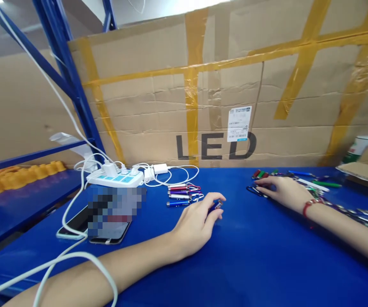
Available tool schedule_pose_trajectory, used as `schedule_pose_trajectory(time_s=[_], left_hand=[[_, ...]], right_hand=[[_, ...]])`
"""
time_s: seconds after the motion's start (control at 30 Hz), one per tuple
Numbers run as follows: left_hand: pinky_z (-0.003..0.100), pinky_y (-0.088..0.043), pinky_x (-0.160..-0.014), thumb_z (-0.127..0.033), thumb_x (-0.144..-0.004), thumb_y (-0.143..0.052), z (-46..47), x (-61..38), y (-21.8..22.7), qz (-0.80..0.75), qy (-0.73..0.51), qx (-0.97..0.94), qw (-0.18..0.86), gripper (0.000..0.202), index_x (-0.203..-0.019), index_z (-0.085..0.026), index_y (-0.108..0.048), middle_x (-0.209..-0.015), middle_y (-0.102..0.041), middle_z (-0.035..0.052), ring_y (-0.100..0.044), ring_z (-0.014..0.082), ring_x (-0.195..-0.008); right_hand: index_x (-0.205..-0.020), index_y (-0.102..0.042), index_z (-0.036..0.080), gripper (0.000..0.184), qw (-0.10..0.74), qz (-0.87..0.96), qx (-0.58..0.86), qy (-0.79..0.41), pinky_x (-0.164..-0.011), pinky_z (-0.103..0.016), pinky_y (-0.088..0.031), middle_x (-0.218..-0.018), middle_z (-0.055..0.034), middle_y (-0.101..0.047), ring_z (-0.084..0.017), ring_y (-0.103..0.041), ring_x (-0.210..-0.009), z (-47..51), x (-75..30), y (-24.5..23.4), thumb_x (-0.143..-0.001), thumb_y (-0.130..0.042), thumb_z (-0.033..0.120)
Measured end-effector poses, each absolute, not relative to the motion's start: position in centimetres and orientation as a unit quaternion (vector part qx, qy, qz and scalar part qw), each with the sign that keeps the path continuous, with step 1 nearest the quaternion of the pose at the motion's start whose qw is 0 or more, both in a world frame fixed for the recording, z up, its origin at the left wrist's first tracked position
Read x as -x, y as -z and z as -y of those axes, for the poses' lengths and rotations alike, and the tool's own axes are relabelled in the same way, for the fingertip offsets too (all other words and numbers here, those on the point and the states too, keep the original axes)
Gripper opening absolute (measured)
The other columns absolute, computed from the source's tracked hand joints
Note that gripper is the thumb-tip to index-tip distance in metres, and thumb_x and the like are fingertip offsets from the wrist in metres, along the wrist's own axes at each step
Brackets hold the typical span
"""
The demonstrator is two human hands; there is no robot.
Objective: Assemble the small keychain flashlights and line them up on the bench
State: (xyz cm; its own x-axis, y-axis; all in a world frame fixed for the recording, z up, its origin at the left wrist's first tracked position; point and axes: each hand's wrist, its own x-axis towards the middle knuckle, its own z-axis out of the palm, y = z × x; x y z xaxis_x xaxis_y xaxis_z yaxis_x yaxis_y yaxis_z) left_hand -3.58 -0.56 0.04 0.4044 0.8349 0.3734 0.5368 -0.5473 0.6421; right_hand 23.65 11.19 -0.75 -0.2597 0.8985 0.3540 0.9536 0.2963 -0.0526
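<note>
My left hand (196, 221) is closed around a small blue metal penlight (215, 207) with a silver end, just above the table; the palm hides part of it. Left of those fingers lies a row of similar penlights with carabiner clips: a red one (178, 188), a silver one (179, 196) and a blue one (178, 204) among them. Farther right, my right hand (281, 192) has its fingertips pinched on a black carabiner (253, 190) beside a pile of penlights. Whatever hangs from that clip is hidden under the hand. Red and green penlights (260, 174) lie behind its fingers.
A white power strip (116, 179) with plugs and cables stands back left. Two phones, one a dark phone (75, 221), lie in front of it. A white cable (88, 256) loops over my left forearm. A large cardboard box (158, 106) walls off the blue table's (251, 264) back.
</note>
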Motion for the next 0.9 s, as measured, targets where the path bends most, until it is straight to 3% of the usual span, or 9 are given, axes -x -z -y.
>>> schedule_pose_trajectory(time_s=[0.27,0.43,0.6,0.77,0.9], left_hand=[[0.025,-0.044,-0.066,-0.024,-0.092,-0.034,0.8,3.6,-0.2,-0.432,-0.345,-0.81,0.195,0.017,-0.107,-0.025,-0.042,-0.081,-0.063,-0.0013,-0.058,0.0139,-0.072],[0.026,-0.044,-0.068,-0.024,-0.092,-0.034,0.8,3.7,-0.4,-0.437,-0.336,-0.813,0.187,0.016,-0.106,-0.025,-0.041,-0.081,-0.063,-0.0016,-0.058,0.0141,-0.072],[0.025,-0.044,-0.067,-0.024,-0.092,-0.034,0.7,3.6,-0.3,-0.439,-0.338,-0.811,0.187,0.016,-0.106,-0.025,-0.04,-0.08,-0.063,-0.0017,-0.059,0.014,-0.071],[0.026,-0.044,-0.066,-0.025,-0.092,-0.036,0.7,3.5,-0.2,-0.439,-0.331,-0.815,0.179,0.017,-0.109,-0.024,-0.04,-0.078,-0.063,-0.0011,-0.06,0.0153,-0.071],[0.027,-0.045,-0.068,-0.027,-0.089,-0.046,0.8,3.4,-0.4,-0.433,-0.313,-0.83,0.158,0.022,-0.11,-0.023,-0.042,-0.08,-0.065,-0.0007,-0.061,0.0173,-0.074]], right_hand=[[-0.083,-0.071,0.024,0.023,0.182,0.768,0.606,0.1,-0.059,-0.034,-0.05,-0.084,-0.0039,-0.072,-0.026,-0.067,-0.076,-10.2,-22.8,0.4,-0.078,-0.052,0.036],[-0.077,-0.069,0.025,0.022,0.294,0.74,0.596,0.097,-0.053,-0.031,-0.049,-0.088,-0.0036,-0.072,-0.026,-0.067,-0.076,-9.1,-21.9,0.0,-0.074,-0.057,0.044],[-0.079,-0.066,0.022,0.025,0.382,0.766,0.515,0.045,-0.053,-0.027,-0.049,-0.079,-0.0025,-0.071,-0.014,-0.06,-0.049,-7.7,-19.9,0.2,-0.075,-0.058,0.045],[-0.085,-0.066,0.021,0.025,0.347,0.883,0.313,0.031,-0.048,-0.021,-0.045,-0.067,-0.0012,-0.064,-0.011,-0.057,-0.053,-6.0,-18.3,0.6,-0.083,-0.052,0.042],[-0.093,-0.065,0.021,0.023,0.28,0.932,0.232,0.002,-0.059,-0.021,-0.049,-0.079,-0.0029,-0.065,-0.011,-0.062,-0.068,-5.3,-17.8,0.9,-0.088,-0.047,0.035]])
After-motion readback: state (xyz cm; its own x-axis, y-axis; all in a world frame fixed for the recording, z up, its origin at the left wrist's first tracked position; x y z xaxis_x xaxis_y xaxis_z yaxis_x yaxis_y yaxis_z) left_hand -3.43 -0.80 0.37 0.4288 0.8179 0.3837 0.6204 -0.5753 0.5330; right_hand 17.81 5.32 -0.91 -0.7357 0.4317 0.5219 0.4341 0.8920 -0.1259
